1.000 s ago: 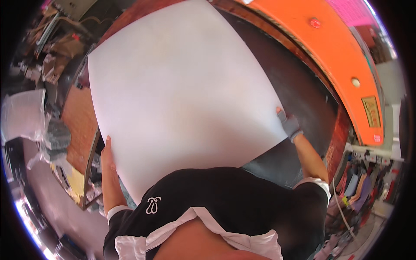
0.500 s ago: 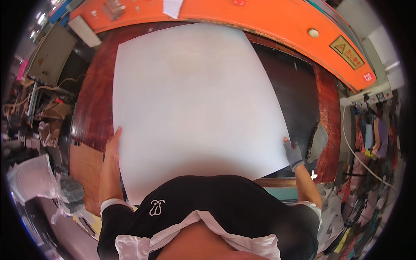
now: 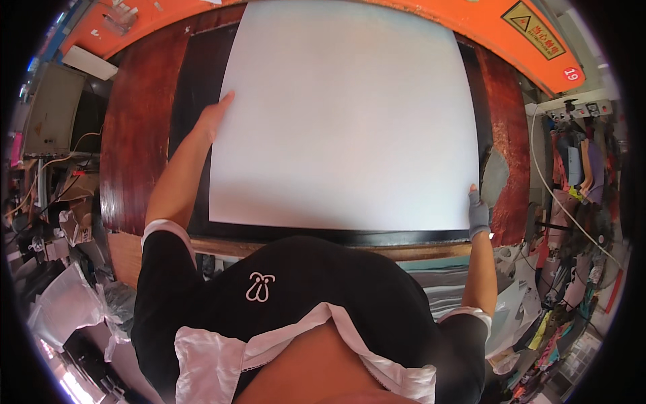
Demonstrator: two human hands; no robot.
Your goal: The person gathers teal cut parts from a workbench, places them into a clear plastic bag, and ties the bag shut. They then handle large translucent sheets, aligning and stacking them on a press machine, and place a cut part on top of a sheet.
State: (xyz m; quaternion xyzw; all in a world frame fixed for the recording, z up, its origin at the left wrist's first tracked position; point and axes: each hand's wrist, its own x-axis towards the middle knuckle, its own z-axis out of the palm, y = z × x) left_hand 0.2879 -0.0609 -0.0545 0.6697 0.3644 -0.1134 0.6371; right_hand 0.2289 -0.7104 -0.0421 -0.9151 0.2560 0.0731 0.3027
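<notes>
A large white sheet (image 3: 343,128) lies over a black panel (image 3: 196,81) on the dark red wooden tabletop (image 3: 138,135). My left hand (image 3: 217,116) holds the sheet's left edge, thumb showing on top and the other fingers mostly hidden. At the near right corner my right hand (image 3: 478,209), in a grey fingerless glove, grips the edge with its thumb on top. Just beyond that hand sits an uneven grey flat piece (image 3: 495,178), close to the sheet's right edge.
An orange machine beam (image 3: 464,13) with a yellow warning label spans the far side. Grey and white sheets (image 3: 441,289) are stacked below the near edge on the right. Plastic bags (image 3: 67,303) lie at the left; colourful scraps (image 3: 582,168) hang at the right.
The sheet has shifted right and away from me and turned straighter, uncovering black panel on its left and along its near edge. My left hand has moved forward and right; the right hand, slightly rightward.
</notes>
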